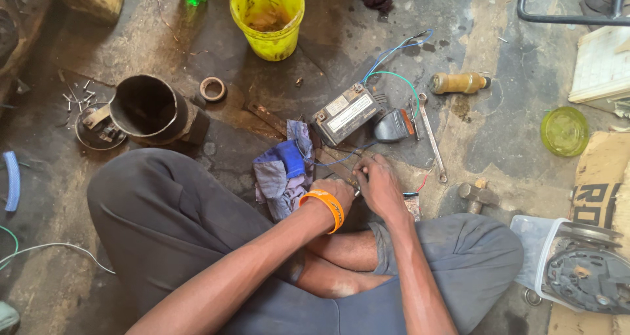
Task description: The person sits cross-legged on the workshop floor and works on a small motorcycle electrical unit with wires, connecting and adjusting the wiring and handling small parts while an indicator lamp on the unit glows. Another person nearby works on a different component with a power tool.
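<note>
Hands met low at the frame's centre over the oily floor. Left hand [339, 194], orange wristband [326, 208] on it, was curled shut on something small; what, I couldn't tell. Right hand [377, 181] pinched thin wires [341, 158] running toward the small battery [346, 113] at twelve o'clock. Blue rag [283, 167] lay at nine, spanner [431, 137] at two.

Battery [346, 114] behind both hands, spanner [432, 137] right of it, rag [283, 169] left
</note>
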A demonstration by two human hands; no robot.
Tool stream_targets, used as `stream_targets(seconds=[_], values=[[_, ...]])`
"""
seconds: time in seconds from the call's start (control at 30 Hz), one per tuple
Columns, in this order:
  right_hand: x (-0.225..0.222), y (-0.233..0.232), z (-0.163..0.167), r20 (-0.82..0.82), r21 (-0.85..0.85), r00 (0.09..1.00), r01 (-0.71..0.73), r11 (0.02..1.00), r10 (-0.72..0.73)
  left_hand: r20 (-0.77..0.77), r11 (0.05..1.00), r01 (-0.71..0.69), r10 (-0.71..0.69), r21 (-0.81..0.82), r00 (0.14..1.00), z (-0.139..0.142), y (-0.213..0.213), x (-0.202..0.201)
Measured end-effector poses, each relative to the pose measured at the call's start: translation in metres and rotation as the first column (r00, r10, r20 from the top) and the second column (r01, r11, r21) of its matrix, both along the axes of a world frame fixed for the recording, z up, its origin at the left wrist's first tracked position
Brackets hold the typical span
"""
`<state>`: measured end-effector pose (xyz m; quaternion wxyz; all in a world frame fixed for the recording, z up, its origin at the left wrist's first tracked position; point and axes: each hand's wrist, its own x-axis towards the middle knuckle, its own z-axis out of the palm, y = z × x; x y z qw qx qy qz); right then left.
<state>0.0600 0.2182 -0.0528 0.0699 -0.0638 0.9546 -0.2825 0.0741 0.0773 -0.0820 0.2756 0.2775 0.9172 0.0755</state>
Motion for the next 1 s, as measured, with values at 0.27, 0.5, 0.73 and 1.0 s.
stream_targets(seconds=[0.27, 0.5, 0.73, 1.0], values=[[-0.001, 0.011, 0.017, -0.002, -0.085, 0.999, 0.043, 0.995, -0.044, 0.026, 0.998, -0.058, 0.058, 0.005, 0.998, 0.002, 0.001, -0.002], [-0.014, 0.032, 0.008, 0.147, -0.511, 0.979, 0.198, 0.837, -0.142, 0.014, 0.985, -0.124, 0.124, 0.120, 0.992, 0.017, 0.001, -0.005], [-0.013, 0.047, 0.007, 0.230, -0.763, 0.969, 0.238, 0.601, -0.091, -0.160, 0.822, -0.331, 0.444, 0.464, 0.881, 0.040, 0.002, -0.019], [-0.012, 0.046, 0.015, 0.339, -0.932, 0.940, 0.331, 0.146, 0.029, -0.040, 0.628, -0.303, 0.471, 0.716, 0.881, 0.043, -0.014, -0.031]])
